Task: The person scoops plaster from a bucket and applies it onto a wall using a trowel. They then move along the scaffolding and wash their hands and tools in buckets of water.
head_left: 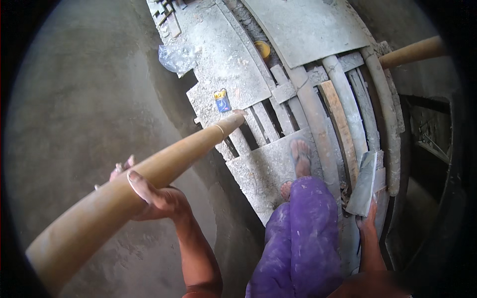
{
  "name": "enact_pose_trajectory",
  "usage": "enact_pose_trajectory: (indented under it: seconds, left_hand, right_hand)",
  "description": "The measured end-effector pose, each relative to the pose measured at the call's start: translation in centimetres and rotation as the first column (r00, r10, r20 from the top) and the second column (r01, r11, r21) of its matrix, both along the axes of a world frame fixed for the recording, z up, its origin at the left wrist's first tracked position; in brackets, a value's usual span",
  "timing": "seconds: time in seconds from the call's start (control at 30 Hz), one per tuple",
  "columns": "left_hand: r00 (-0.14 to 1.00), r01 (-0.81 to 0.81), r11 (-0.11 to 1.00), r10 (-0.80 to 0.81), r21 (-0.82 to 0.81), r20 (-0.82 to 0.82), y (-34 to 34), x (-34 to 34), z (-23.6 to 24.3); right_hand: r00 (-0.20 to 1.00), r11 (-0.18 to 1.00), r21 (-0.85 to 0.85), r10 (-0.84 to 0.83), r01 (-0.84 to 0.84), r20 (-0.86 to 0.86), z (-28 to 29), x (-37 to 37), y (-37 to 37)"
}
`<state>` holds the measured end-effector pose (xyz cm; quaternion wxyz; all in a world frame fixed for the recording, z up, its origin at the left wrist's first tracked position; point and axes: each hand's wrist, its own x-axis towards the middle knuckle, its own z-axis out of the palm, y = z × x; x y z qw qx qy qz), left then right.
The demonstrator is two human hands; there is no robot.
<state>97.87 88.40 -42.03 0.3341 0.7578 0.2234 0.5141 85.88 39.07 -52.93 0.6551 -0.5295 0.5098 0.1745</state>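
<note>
A thick tan bamboo pole [171,159] slants from the lower left up to the platform's edge. My left hand [156,202] is wrapped round its lower part, thumb on the near side and fingertips showing beyond it. Low on the right, my right hand [369,216] closes on a flat grey plastering trowel [363,183] with a rectangular blade; its handle is hidden. Beneath me, my feet in sandals stand on a dusty board [263,174].
Gapped planks and poles [343,124] make up the platform, with larger boards [308,30] farther off. A blue-and-yellow packet [222,101], a clear plastic bag [177,58] and a yellow round container [262,49] lie there. Another bamboo pole [412,53] crosses the right edge.
</note>
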Motion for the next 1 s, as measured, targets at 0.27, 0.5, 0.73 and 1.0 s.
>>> enact_pose_trajectory:
  seconds: [0.27, 0.5, 0.73, 1.0]
  left_hand:
    - [0.977, -0.115, 0.993, 0.109, -0.023, -0.186, 1.4, 3.9, 0.3]
    - [0.867, -0.246, 0.968, 0.193, -0.057, -0.459, 2.0, 7.1, 1.9]
    - [0.674, -0.368, 0.924, 0.189, -0.103, -0.714, 3.1, 8.7, 3.0]
    - [0.734, -0.327, 0.936, 0.166, -0.129, -0.659, 6.3, 9.4, 3.2]
  right_hand:
    - [0.999, 1.000, 0.002, -0.004, 0.004, 0.033, -0.4, 13.4, 6.4]
    - [0.999, 0.999, 0.023, 0.045, -0.045, -0.015, -2.5, 24.7, 11.1]
    - [0.981, 0.984, -0.017, 0.176, -0.178, -0.083, -1.4, 34.8, 15.9]
    - [0.945, 0.946, 0.017, 0.324, -0.323, -0.049, -0.6, 43.5, 24.2]
